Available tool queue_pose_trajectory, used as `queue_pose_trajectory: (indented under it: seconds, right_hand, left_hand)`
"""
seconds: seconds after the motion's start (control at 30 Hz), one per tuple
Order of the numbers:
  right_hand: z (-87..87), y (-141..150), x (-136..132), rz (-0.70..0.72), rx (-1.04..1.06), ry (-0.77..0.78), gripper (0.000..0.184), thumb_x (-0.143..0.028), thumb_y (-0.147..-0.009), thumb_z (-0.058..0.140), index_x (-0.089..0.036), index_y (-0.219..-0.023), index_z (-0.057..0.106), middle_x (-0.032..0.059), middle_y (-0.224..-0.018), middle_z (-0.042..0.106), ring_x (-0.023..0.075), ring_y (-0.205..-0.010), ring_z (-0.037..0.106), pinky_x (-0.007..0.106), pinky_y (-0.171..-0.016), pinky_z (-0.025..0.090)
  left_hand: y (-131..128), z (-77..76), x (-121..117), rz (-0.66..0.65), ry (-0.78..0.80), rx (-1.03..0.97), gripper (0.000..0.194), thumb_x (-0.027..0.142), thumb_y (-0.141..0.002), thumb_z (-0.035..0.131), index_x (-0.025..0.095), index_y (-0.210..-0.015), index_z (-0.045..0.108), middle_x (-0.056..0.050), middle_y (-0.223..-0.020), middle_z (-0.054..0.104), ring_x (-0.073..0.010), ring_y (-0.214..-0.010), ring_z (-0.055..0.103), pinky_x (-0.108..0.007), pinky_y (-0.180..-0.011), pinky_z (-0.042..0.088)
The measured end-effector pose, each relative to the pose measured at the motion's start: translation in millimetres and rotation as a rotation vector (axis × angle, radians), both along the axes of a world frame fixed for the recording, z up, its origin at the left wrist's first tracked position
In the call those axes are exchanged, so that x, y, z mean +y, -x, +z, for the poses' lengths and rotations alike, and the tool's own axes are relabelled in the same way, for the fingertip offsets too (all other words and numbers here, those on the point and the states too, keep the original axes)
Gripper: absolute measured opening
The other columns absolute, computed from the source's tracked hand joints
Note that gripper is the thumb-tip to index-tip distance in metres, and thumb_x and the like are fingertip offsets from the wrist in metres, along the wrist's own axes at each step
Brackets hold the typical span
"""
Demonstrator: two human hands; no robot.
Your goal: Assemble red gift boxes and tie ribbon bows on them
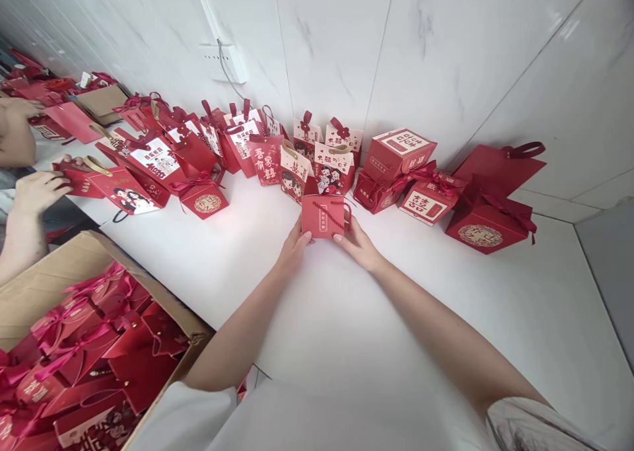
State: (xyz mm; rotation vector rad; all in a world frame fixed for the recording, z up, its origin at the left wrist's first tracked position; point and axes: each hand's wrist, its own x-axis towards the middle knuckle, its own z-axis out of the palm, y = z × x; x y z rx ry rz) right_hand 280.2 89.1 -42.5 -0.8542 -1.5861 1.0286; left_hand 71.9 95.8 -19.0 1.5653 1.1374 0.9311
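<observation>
A small red gift box (322,223) with a twisted red cord handle stands on the white table between my two hands. My left hand (296,241) grips its left side, thumb on the front lower corner. At the right side my right hand (357,243) holds it the same way, with the thumb at the front; its other fingers are partly hidden behind the box. Directly behind stand a cream and red gift box with a cartoon couple (333,167) and a similar box (294,173) with a tan handle.
Red boxes with ribbons (430,197) and a larger red box (488,223) stand at right. Several gift boxes (153,160) line the wall at left, where another person's hand (42,190) touches one. A cardboard carton (168,286) full of red boxes sits at lower left.
</observation>
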Motion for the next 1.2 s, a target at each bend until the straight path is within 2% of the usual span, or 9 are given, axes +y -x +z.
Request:
queue_pose_trajectory:
  seconds: [0.27,0.43,0.57,0.8,0.97,1.2]
  right_hand:
    - [-3.8,-0.4,1.7,0.008,0.011,0.015,0.073,-0.05,-0.092,0.062,-0.028,-0.153,0.029,0.0071,-0.157,0.03,0.0249,-0.142,0.036,0.048,-0.119,0.028]
    - [-2.4,0.2,1.9,0.008,0.02,0.02,0.074,-0.052,-0.091,0.061,-0.027,-0.153,0.028,0.0069,-0.158,0.03,0.0247,-0.141,0.037,0.046,-0.118,0.031]
    - [-2.8,-1.1,1.2,-0.012,0.014,0.046,0.072,-0.055,-0.092,0.059,-0.027,-0.152,0.031,0.0066,-0.157,0.033,0.0247,-0.141,0.036,0.045,-0.119,0.03]
    - [-4.2,-4.0,0.5,-0.054,0.001,0.078,0.064,-0.06,-0.098,0.041,-0.027,-0.151,0.033,0.0032,-0.155,0.036,0.0219,-0.145,0.03,0.042,-0.123,0.02]
    - [-7.7,-4.2,2.6,-0.088,0.027,0.086,0.06,-0.062,-0.1,0.032,-0.031,-0.15,0.037,-0.0016,-0.156,0.035,0.021,-0.146,0.028,0.042,-0.123,0.018]
    - [-8.7,-4.5,2.5,-0.091,0.033,0.099,0.059,-0.061,-0.1,0.034,-0.032,-0.151,0.035,-0.0018,-0.156,0.034,0.0209,-0.146,0.029,0.043,-0.123,0.019]
  left_hand:
    - [2.1,-12.2,5.5,-0.016,0.013,-0.064,0.068,0.054,-0.093,0.031,0.028,-0.156,0.025,-0.007,-0.147,0.049,-0.0233,-0.106,0.061,-0.039,-0.09,0.051]
    - [4.5,-19.4,8.5,-0.004,0.029,-0.067,0.068,0.055,-0.093,0.032,0.028,-0.155,0.027,-0.007,-0.14,0.056,-0.0218,-0.1,0.063,-0.038,-0.089,0.051]
    - [4.0,-12.8,6.2,0.004,0.01,-0.009,0.069,0.054,-0.093,0.034,0.026,-0.156,0.026,-0.008,-0.134,0.06,-0.02,-0.092,0.063,-0.035,-0.085,0.052]
    - [-0.1,4.0,-3.5,0.032,-0.004,0.101,0.067,0.055,-0.097,0.031,0.024,-0.156,0.026,-0.009,-0.145,0.05,-0.0146,-0.081,0.06,-0.034,-0.084,0.051]
    - [-1.0,7.4,-5.8,0.03,-0.014,0.13,0.069,0.058,-0.097,0.03,0.022,-0.156,0.027,-0.009,-0.135,0.058,-0.013,-0.079,0.06,-0.032,-0.084,0.05]
    - [-0.7,8.1,-6.1,0.028,-0.014,0.156,0.071,0.059,-0.097,0.03,0.022,-0.157,0.024,-0.01,-0.14,0.054,-0.0127,-0.079,0.061,-0.032,-0.085,0.049]
